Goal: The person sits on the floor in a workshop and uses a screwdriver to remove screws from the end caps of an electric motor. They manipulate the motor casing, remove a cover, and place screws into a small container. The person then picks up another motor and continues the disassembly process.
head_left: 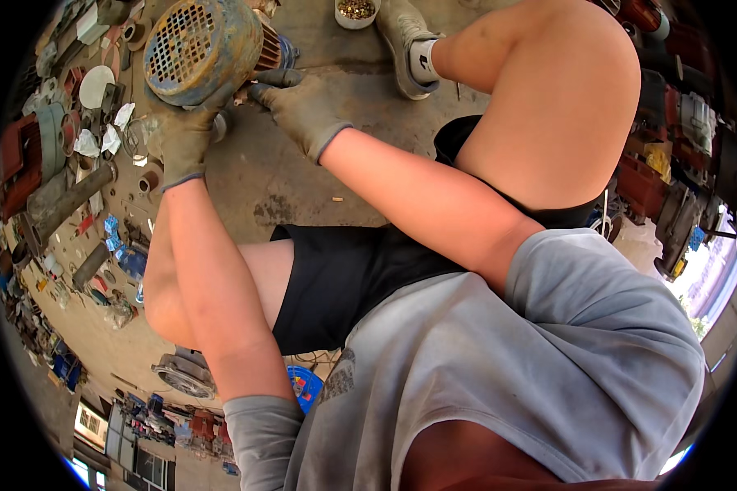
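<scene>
An electric motor (229,57) with worn grey-blue paint lies on the floor at the upper left. Its round, rusty yellowish fan grille (180,47) faces left, and reddish fins show on its right side. My left hand (190,135), in a dirty grey-brown work glove, is closed against the motor's lower edge; its fingertips are partly hidden there. My right hand (301,113), gloved alike, reaches in from the right beside the motor's lower right side. Its fingers are stretched and apart, with nothing clearly seen between them.
A white tub of small brass-coloured parts (356,11) stands by my shoe (405,53). Scattered metal parts, a pipe (78,196) and a plastic bottle (131,260) crowd the left floor. More motor parts (643,180) line the right. A blue basket (305,386) sits behind my left arm.
</scene>
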Motion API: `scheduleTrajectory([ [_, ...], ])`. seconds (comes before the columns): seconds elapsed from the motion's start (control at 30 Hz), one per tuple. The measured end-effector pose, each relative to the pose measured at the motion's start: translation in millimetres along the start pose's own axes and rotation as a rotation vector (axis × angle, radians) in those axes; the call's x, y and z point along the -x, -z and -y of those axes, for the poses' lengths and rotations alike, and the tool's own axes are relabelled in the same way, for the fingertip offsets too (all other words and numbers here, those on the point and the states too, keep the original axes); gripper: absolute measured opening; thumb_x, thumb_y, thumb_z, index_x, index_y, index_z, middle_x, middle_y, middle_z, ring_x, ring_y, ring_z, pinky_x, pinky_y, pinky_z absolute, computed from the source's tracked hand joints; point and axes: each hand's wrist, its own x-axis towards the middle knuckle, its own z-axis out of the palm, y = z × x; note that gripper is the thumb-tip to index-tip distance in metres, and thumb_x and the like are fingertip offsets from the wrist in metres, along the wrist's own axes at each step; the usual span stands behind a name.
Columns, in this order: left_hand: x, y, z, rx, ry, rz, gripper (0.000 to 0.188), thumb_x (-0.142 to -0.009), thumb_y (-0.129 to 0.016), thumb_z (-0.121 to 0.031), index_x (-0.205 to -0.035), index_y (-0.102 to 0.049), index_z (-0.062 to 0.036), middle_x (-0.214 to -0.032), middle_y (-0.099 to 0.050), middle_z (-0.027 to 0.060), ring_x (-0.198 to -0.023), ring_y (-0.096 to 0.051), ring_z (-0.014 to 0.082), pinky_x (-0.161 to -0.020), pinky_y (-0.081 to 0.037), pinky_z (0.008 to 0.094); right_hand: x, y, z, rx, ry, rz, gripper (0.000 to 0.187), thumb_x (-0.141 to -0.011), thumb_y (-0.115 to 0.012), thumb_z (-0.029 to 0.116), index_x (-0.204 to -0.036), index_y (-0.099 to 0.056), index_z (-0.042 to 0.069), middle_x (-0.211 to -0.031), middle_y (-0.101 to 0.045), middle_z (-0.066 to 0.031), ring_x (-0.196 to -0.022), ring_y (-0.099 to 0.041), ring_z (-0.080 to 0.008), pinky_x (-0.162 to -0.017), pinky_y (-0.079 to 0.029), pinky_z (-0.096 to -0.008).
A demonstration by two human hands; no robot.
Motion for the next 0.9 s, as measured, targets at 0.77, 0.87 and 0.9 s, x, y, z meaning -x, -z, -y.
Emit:
scheduleTrajectory([
  [0.77,-2.6,2.2,-7.3,-0.162,0.003,0.014,0.122,-0.061,-0.105,-0.031,-0.152,-0.029,-0.0017,-0.144,-0.055,0.0169,-0.129,-0.058,0.0292,-0.108,-0.05,0.0416,1.4,-26.9,-5.0,-0.262,-0.017,-0.12,0.016,-0.094,-0.072,0.002,-0.107,-0.077,-0.006,-0.102,-0.078,-0.0126,-0.085,-0.072,-0.0181,-0.078,-0.058,-0.0315],
  [0.87,-0.3,3.0,-7.1,-0.264,-0.012,-0.044,0.125,-0.059,-0.105,-0.035,-0.152,-0.028,-0.0016,-0.145,-0.055,0.0171,-0.131,-0.058,0.0302,-0.108,-0.05,0.0421,4.9,-31.4,-0.8,-0.231,-0.056,-0.176,0.014,-0.094,-0.071,0.001,-0.105,-0.077,-0.005,-0.099,-0.078,-0.012,-0.083,-0.072,-0.0177,-0.077,-0.058,-0.0318],
  [0.9,-2.1,3.1,-13.3,-0.287,0.02,0.012,0.125,-0.061,-0.104,-0.034,-0.151,-0.025,-0.0007,-0.146,-0.053,0.0178,-0.131,-0.057,0.0299,-0.109,-0.05,0.0413,1.5,-31.4,-4.5,-0.253,-0.032,-0.178,0.014,-0.094,-0.071,0.001,-0.104,-0.077,-0.005,-0.099,-0.078,-0.0121,-0.083,-0.072,-0.0176,-0.077,-0.058,-0.0317],
])
